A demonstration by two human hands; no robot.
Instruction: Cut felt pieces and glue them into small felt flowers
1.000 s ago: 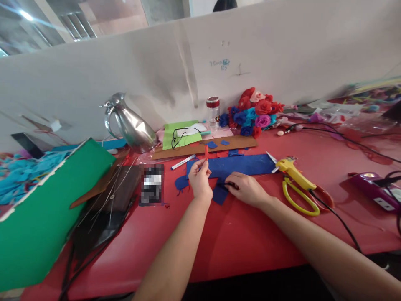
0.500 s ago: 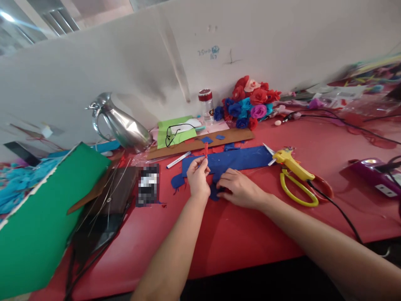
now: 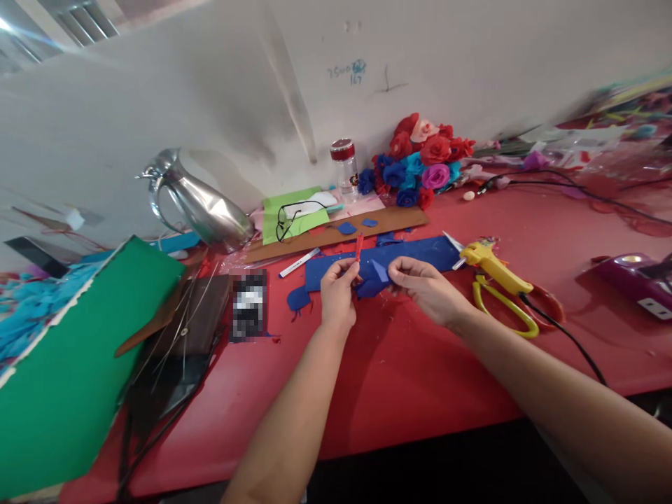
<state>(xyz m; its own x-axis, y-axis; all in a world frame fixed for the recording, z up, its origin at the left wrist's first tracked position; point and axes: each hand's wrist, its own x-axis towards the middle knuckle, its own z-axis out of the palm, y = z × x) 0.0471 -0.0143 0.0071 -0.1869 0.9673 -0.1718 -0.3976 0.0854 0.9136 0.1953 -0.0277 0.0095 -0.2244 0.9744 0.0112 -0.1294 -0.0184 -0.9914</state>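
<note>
My left hand [image 3: 337, 292] pinches a small red stick-like piece [image 3: 358, 247] upright above the red table [image 3: 420, 378]. My right hand [image 3: 425, 287] holds a small piece of blue felt [image 3: 374, 276], lifted just off the table and held close to the red piece. Behind both hands a long strip of blue felt [image 3: 414, 252] lies flat on the table. A smaller blue scrap [image 3: 298, 299] rests left of my left hand.
A yellow glue gun [image 3: 491, 260] and yellow-handled scissors [image 3: 504, 308] lie right of my hands, with a black cord [image 3: 567, 343]. A metal jug [image 3: 202, 206], green sheet [image 3: 73, 357], brown strip [image 3: 336, 234], jar [image 3: 344, 164] and felt flowers [image 3: 420, 164] stand around.
My right hand has lifted a blue felt piece off the table and brought it up beside the red piece. My left hand stays roughly where it was.
</note>
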